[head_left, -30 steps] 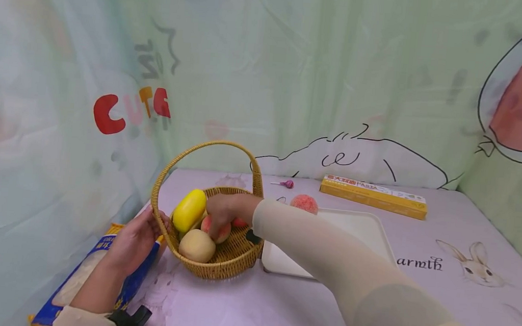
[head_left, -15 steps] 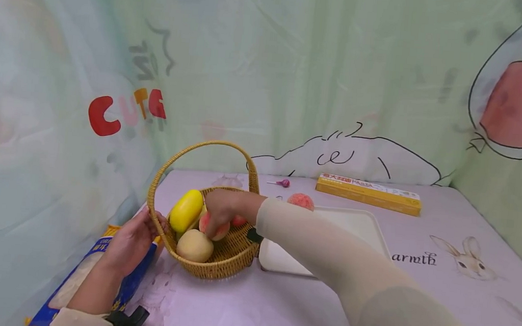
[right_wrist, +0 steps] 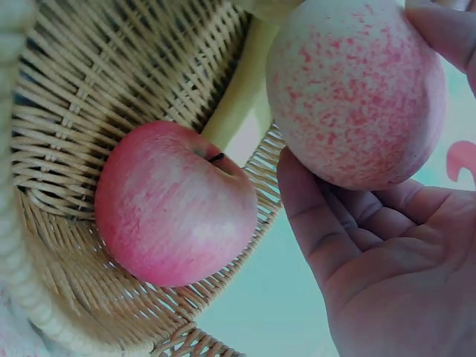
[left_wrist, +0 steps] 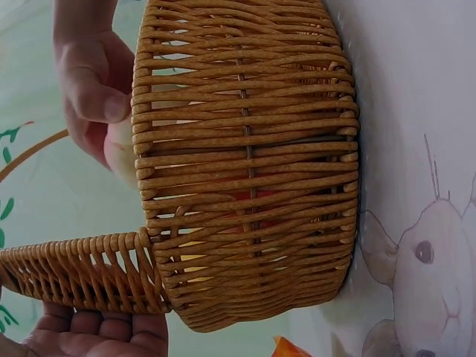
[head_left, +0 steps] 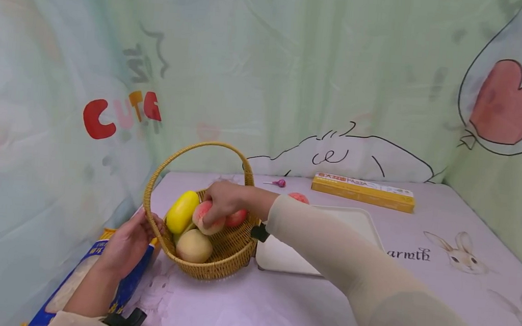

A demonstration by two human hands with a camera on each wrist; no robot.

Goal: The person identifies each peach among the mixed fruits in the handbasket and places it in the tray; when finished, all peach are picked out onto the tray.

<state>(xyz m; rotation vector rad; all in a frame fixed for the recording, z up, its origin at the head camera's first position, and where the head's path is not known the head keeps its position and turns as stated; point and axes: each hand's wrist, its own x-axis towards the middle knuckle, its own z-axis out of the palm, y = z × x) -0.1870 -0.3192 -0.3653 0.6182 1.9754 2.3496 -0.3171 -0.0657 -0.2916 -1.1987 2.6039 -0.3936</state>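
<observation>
A wicker basket [head_left: 216, 269] with a tall arched handle stands on the table. My left hand [head_left: 128, 242] holds it at the left foot of the handle, fingers behind the wicker strip [left_wrist: 82, 275]. Over the basket, my right hand [head_left: 227, 199] grips a pink-speckled peach [right_wrist: 357, 97] between thumb and fingers, at rim height. Below lie a red apple [right_wrist: 171, 208], a pale yellowish round fruit [head_left: 194, 246] at the front and a bright yellow oblong fruit [head_left: 182, 213] on the left. A long pale-yellow piece [right_wrist: 245, 104] shows behind the apple.
Right of the basket is a white tray [head_left: 353, 219], partly covered by my right sleeve. Behind it sit a pinkish round fruit [head_left: 298, 197], a lollipop [head_left: 280, 183] and a yellow pasta box [head_left: 362, 192]. A blue bag [head_left: 134, 276] lies under my left forearm.
My right hand has risen slightly out of the basket, lifting the peach with it and revealing more of the apple. My left hand stays at the handle.
</observation>
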